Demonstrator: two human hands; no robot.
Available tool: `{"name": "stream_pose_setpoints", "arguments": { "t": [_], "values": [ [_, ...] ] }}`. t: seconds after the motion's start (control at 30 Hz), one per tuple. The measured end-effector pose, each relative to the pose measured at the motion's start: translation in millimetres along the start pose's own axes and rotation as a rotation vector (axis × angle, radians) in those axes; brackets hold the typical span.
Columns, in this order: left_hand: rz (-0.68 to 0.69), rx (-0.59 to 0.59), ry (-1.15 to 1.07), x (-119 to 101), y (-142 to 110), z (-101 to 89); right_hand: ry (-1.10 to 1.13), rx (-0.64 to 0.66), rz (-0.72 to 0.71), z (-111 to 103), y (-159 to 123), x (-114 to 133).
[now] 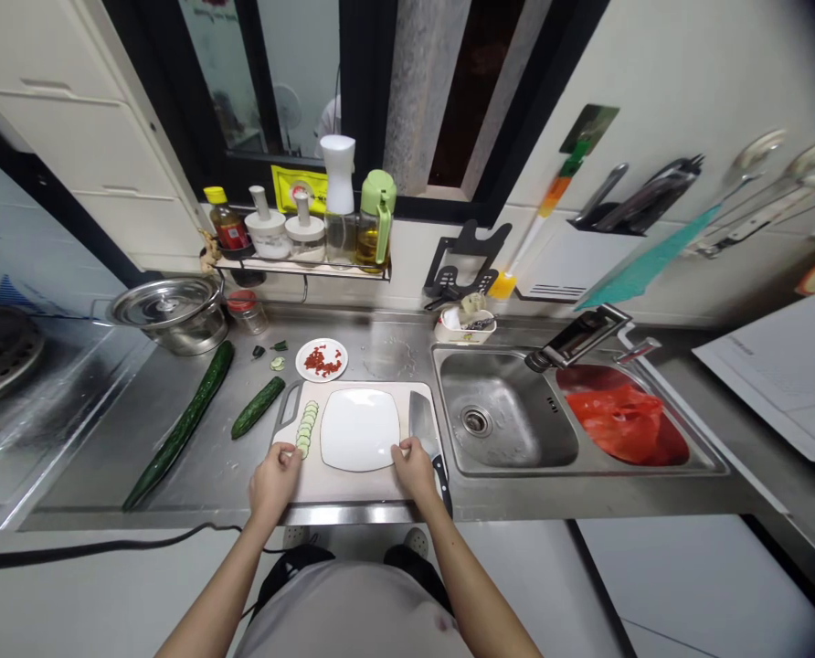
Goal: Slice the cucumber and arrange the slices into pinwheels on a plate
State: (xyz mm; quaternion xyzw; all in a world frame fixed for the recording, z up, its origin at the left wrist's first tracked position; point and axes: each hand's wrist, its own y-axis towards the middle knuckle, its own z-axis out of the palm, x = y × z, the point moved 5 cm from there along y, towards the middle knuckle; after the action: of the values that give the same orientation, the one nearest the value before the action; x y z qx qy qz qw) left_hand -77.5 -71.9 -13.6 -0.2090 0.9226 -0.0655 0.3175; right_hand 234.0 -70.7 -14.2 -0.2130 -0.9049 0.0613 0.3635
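A steel counter runs along the kitchen wall, below a dark-framed window. The right hand grasps the lower right corner of a square white plate between the thumb and the fingers. The left hand has its fingers bent together at the lower end of a row of cucumber slices; I cannot tell if it holds a slice. The plate lies on the cutting board, just to the right of these slices. On the board's right side lies a knife, its black handle beside the right wrist. Just behind the board stands a small white dish with chopped red pieces. Farther left lie a short cucumber and a long cucumber, with a lidded pot behind. To the right is the sink; its second basin contains a red bag.
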Motion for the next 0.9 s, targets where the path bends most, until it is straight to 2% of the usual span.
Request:
{"name": "stream_pose_setpoints", "arguments": {
  "t": [0.17, 0.43, 0.7, 0.9],
  "values": [
    [-0.023, -0.010, 0.094, 4.7, 1.9, -7.6, 0.036, -0.024, -0.019, -4.0, -0.5, -1.0],
    [0.014, -0.003, 0.183, -1.0, -2.3, -0.4, 0.069, -0.064, -0.036, -12.7, -2.5, -4.6],
    [0.025, -0.037, 0.150, 2.6, 1.4, 6.9, 0.127, -0.079, -0.083, -17.3, -8.0, -8.2],
    [0.092, -0.103, 0.020, -1.3, -5.1, 7.4, 0.097, -0.095, -0.119, -26.1, -14.0, -4.9]
  ]
}}
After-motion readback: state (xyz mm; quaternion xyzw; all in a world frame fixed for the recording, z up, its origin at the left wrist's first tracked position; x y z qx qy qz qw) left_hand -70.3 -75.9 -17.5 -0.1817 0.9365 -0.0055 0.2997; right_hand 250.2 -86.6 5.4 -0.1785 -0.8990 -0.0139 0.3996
